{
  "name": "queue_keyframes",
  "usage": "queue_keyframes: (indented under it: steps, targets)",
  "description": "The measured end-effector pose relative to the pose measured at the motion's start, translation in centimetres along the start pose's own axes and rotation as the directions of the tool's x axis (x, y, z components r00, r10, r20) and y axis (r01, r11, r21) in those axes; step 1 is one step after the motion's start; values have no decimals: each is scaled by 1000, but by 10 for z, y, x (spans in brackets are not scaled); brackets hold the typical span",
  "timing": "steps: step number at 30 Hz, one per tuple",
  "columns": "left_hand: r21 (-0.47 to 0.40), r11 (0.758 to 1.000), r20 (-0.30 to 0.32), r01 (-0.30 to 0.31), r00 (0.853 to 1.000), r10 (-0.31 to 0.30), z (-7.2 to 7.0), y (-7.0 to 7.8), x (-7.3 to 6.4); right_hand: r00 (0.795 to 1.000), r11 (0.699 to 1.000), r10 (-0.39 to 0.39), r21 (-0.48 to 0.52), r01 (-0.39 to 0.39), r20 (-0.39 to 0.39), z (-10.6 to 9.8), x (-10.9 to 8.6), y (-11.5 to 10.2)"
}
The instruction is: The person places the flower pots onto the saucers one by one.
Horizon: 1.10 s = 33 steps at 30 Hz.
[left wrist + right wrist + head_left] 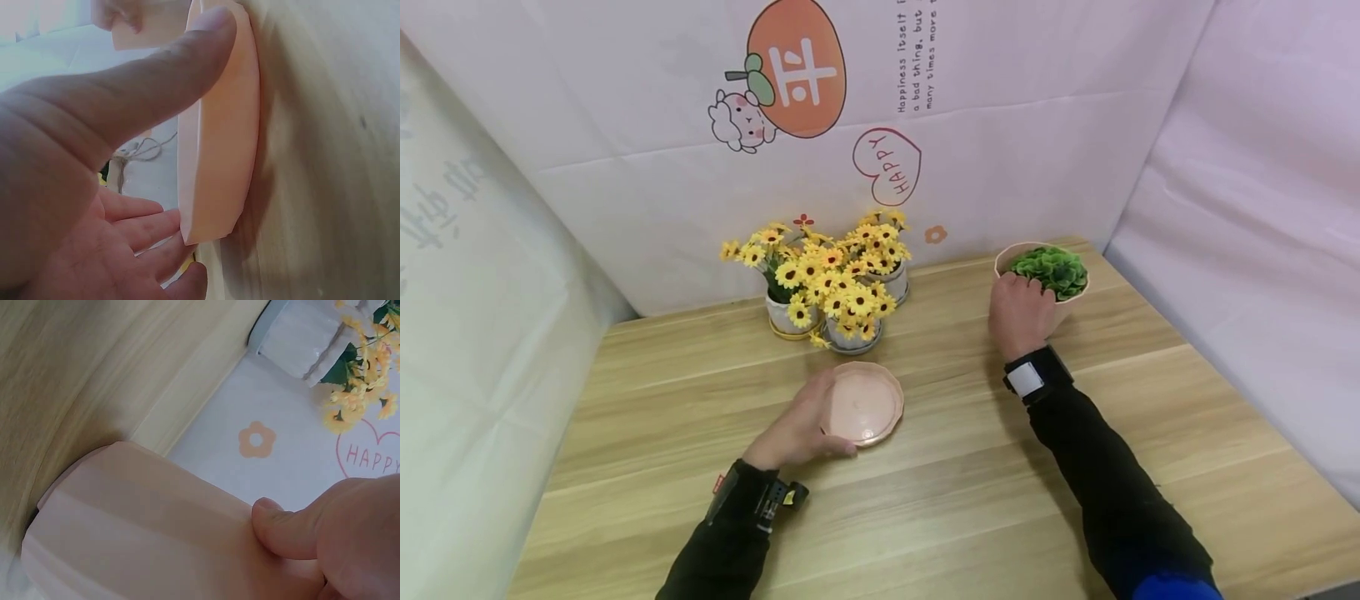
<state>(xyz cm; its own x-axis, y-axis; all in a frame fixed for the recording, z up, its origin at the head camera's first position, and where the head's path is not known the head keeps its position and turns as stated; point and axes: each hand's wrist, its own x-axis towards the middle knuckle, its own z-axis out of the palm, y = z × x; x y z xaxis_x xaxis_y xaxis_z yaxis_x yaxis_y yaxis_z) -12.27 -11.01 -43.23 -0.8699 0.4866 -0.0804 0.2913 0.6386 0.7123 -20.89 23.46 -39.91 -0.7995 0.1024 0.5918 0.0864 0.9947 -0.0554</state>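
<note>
Near the middle of the table, my left hand (pixel 801 425) holds a pale pink plant saucer (pixel 867 404) by its left side. In the left wrist view the thumb lies along the near side of the saucer's wall (pixel 225 137), and the fingertips meet its other side, close over the wood. Toward the table's back right, my right hand (pixel 1021 317) grips the rim of a pink flowerpot (pixel 1063 312) with a leafy green plant (pixel 1051 268) in it. Its thumb presses the pot's outer wall (pixel 144 512) in the right wrist view; the other fingers are mostly hidden there.
Three pots of yellow daisies stand together at the back: a white pot (pixel 784 315) on the left, a grey pot (pixel 854 337) in front, another pot (pixel 897 285) on the right. Printed cloth (pixel 1000 150) hangs behind the wooden table (pixel 940 475) and at both sides.
</note>
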Motion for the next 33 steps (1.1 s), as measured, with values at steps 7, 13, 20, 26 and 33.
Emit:
queue_keyframes:
  steps: [7, 13, 20, 26, 33]
  targets:
    - [22, 1000, 6, 11, 1000, -11, 2, 1, 1, 999, 1000, -27, 13, 27, 41, -4, -5, -6]
    - [23, 999, 14, 24, 1000, -24, 1, 0, 0, 991, 998, -37, 45, 32, 130, -11, -10, -13]
    - [10, 1000, 18, 28, 999, -28, 1, 2, 0, 990, 995, -78, 73, 69, 121, -19, -19, -21]
    - [15, 1000, 12, 19, 1000, -19, 1, 2, -1, 989, 989, -119, 93, 111, 82, -25, -25, -31]
    - [10, 999, 17, 33, 999, -33, 1, 1, 0, 985, 982, -163, 108, 157, 54, -33, -33, -42]
